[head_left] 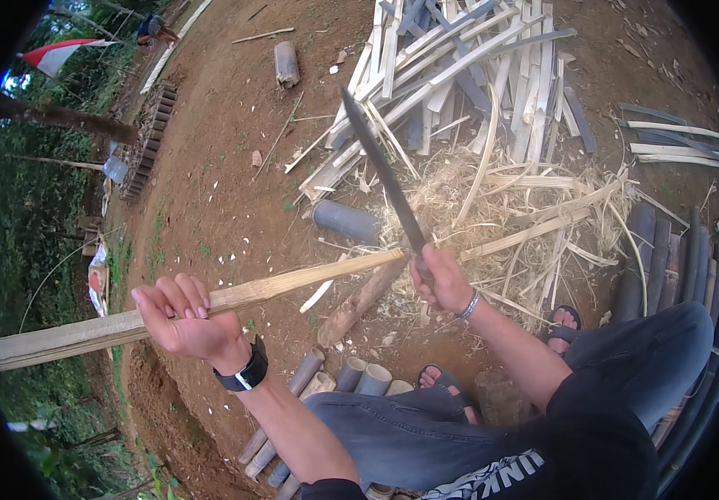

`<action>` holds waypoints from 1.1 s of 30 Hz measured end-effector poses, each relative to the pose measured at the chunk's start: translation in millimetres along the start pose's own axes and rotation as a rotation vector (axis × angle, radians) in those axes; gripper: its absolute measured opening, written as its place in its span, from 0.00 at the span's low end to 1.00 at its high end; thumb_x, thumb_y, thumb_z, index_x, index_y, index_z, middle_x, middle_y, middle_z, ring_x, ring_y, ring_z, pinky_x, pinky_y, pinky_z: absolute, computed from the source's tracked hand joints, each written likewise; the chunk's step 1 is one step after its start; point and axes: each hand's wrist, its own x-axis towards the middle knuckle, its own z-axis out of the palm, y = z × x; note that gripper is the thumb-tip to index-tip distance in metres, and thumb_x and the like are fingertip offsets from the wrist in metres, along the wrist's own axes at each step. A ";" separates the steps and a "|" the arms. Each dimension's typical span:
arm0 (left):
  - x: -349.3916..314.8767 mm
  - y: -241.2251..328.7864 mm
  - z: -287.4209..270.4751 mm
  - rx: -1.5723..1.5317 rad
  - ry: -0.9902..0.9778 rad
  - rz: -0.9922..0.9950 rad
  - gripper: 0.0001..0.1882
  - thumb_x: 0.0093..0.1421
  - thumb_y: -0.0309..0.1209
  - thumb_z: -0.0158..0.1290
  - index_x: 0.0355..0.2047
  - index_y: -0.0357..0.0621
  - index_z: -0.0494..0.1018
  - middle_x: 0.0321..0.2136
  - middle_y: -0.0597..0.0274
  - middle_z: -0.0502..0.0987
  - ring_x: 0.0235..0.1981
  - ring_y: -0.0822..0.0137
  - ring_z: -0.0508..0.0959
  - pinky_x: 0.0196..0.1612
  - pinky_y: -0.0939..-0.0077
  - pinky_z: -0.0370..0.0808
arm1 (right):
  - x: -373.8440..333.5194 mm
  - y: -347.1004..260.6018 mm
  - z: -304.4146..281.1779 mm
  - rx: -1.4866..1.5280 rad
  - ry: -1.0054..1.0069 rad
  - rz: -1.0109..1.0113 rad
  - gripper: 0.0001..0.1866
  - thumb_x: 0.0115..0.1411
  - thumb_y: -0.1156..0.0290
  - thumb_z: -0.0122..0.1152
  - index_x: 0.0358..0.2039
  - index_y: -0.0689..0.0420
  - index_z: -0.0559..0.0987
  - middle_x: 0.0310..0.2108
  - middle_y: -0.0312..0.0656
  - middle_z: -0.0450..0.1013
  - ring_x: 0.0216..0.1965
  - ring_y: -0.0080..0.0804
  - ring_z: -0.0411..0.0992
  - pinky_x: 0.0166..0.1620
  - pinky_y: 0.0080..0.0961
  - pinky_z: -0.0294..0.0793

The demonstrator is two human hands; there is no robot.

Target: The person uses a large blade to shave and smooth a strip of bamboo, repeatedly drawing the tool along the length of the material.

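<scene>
My left hand point(191, 327), with a dark watch at its wrist, is closed round a long split bamboo strip point(288, 284). From the left edge the strip runs across to a pale, shaved end close to my right hand point(444, 285). That hand grips a machete, its handle mostly hidden by my fingers. The dark machete blade point(384, 173) points up and away, tilted to the left. Beneath the strip's end lies a round log point(363, 305) on the soil. I cannot tell whether the strip touches it.
Beyond my right hand lies a heap of shavings point(493, 208), and behind it a large pile of split bamboo strips point(459, 67). Dark bamboo poles point(688, 258) line the right side. Cut bamboo pieces point(351, 375) lie by my legs. A short dark bamboo section point(345, 222) rests ahead.
</scene>
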 end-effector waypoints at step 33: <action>-12.2 -3.7 42.1 0.122 -0.055 -0.001 0.22 0.68 0.37 0.37 0.15 0.52 0.51 0.09 0.73 0.47 0.09 0.81 0.48 0.13 0.82 0.43 | -7.3 78.8 -5.3 -0.225 0.105 0.233 0.40 0.60 0.34 0.38 0.09 0.58 0.68 0.06 0.35 0.60 0.09 0.25 0.61 0.15 0.22 0.59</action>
